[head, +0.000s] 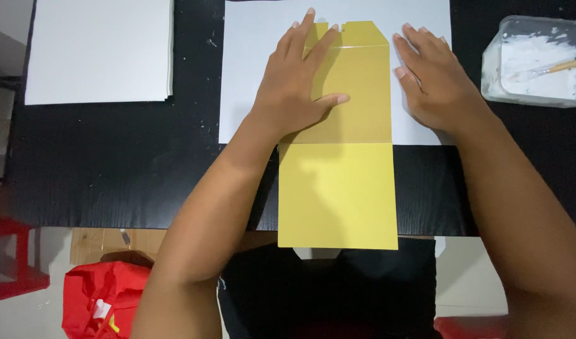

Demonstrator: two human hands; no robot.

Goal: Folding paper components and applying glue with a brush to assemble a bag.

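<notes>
While it lies lengthwise down the middle of the frame, the flat yellow folded card sheet with a notched top flap has its upper half on a white paper sheet and its lower half past that sheet, running over the near edge of the black wood-grain bench. The white sheet probably serves as a backing that keeps the bench clean.

Left hand lies flat on the card's upper left part, palm down, fingers spread toward the top flap, thumb pointing right across the card. Likely it is pressing the card flat or smoothing a fold. Grip is apart, nothing clamped, only pressing.

Right hand lies flat just beside the card's right edge, on the white sheet, fingers together and pointing up; fingertips seem to touch the card's edge, but I cannot tell for sure. Grip also apart, holding nothing; it looks to steady the sheet.

Upper right of frame: clear plastic tub of white paste with a brush resting in it, within reach of the right hand. Upper left: stack of white sheets, well apart. Lower left, below the bench: red bag.
</notes>
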